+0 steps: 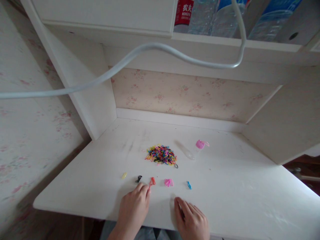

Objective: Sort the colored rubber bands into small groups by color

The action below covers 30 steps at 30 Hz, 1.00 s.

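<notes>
My left hand [135, 203] is closed in a pinch on a red rubber band, part of which shows at the fingertips beside a small red bunch [152, 181]. My right hand [192, 217] rests on the desk with fingers curled in; whatever it may hold is hidden. Small groups of rubber bands lie in a row ahead of the hands: yellow [124, 175], black [138, 179], pink [168, 182] and blue [189, 185]. Farther back sits a mixed, many-coloured pile of rubber bands [162, 155].
Right of the pile lie a clear plastic piece [190, 155] and a pink item with a loop [200, 144]. A white cable [160, 46] crosses above the white desk [232, 186]. Water bottles [202, 16] stand on the overhead shelf. A side panel [85, 80] rises at the left.
</notes>
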Each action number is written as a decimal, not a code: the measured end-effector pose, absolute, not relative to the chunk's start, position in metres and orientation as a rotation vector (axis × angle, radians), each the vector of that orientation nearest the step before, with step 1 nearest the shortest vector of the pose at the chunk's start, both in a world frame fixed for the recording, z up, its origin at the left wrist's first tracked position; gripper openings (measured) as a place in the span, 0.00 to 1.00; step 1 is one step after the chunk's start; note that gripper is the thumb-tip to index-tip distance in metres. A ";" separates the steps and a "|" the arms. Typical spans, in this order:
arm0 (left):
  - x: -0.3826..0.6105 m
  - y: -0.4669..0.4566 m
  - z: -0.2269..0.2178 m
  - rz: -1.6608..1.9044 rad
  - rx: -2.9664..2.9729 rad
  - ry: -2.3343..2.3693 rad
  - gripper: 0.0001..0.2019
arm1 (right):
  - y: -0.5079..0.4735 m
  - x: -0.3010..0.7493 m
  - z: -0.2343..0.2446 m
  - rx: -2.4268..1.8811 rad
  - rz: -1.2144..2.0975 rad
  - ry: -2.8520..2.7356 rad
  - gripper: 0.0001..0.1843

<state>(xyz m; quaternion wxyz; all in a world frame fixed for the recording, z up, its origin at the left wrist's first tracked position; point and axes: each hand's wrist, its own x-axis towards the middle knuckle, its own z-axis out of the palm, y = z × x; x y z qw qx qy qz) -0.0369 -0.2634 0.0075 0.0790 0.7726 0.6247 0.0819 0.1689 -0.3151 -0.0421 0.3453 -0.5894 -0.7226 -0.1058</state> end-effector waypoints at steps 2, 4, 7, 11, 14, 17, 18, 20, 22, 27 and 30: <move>-0.035 -0.262 0.008 0.243 2.324 1.839 0.15 | -0.314 0.168 -0.041 -1.532 -0.282 -1.872 0.14; -0.035 -0.261 0.008 0.253 2.325 1.813 0.15 | -0.315 0.167 -0.039 -1.546 -0.276 -1.867 0.14; -0.036 -0.260 0.009 0.311 2.314 1.815 0.15 | -0.316 0.166 -0.038 -1.554 -0.254 -1.865 0.15; -0.036 -0.254 0.011 0.396 2.292 1.899 0.14 | -0.317 0.166 -0.038 -1.559 -0.236 -1.848 0.14; -0.033 -0.247 0.013 0.357 2.284 1.944 0.14 | -0.316 0.165 -0.038 -1.565 -0.229 -1.831 0.14; -0.030 -0.245 0.014 0.312 2.290 1.935 0.14 | -0.316 0.166 -0.038 -1.563 -0.236 -1.836 0.13; -0.029 -0.245 0.015 0.298 2.291 1.930 0.15 | -0.316 0.166 -0.039 -1.563 -0.239 -1.841 0.14; -0.028 -0.246 0.015 0.268 2.289 1.927 0.15 | -0.316 0.166 -0.039 -1.569 -0.242 -1.848 0.14; -0.026 -0.247 0.015 0.253 2.289 1.923 0.15 | -0.317 0.166 -0.039 -1.576 -0.242 -1.850 0.14; -0.027 -0.247 0.014 0.277 2.288 1.887 0.16 | -0.318 0.166 -0.040 -1.590 -0.218 -1.855 0.14; -0.031 -0.246 0.015 0.282 2.286 1.898 0.15 | -0.318 0.166 -0.041 -1.597 -0.209 -1.849 0.13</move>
